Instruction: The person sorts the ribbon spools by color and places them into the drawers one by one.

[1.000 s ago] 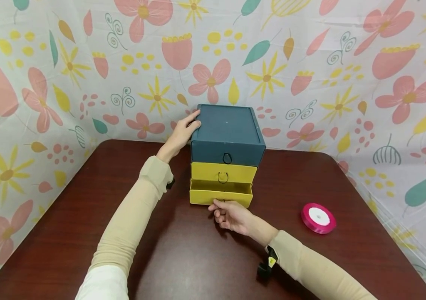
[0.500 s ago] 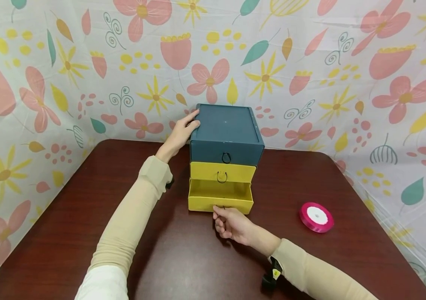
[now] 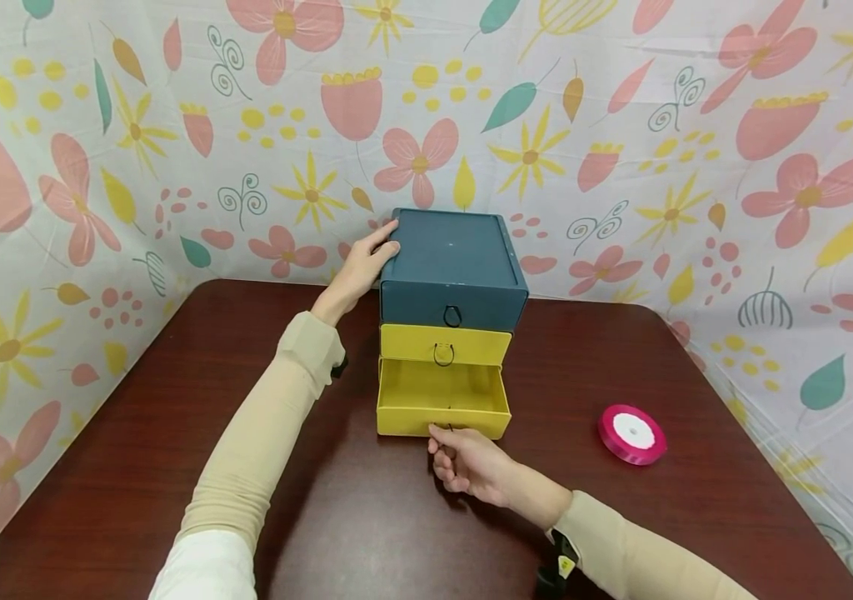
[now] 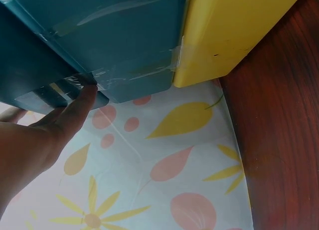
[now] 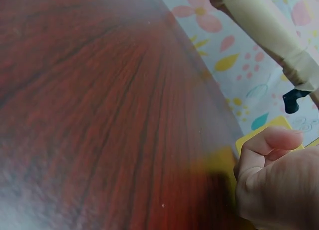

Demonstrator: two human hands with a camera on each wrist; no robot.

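Observation:
A small drawer unit stands at the back of the table, with a blue upper part above two yellow drawers. The bottom yellow drawer is pulled well out and its inside looks bare. My right hand pinches the dark loop pull at its front with thumb and curled fingers; the fingers mostly hide the loop. The middle yellow drawer is in, its loop hanging down. My left hand rests with extended fingers on the unit's upper left edge; in the left wrist view its fingers press against the blue casing.
A spool of pink ribbon lies flat on the brown table, right of the drawers. Directly behind the unit hangs a flower-patterned cloth, which also runs along both sides.
The bottom yellow drawer has slid out toward me, drawn by my right hand, and more of its inside shows. My left hand has stayed on the unit.

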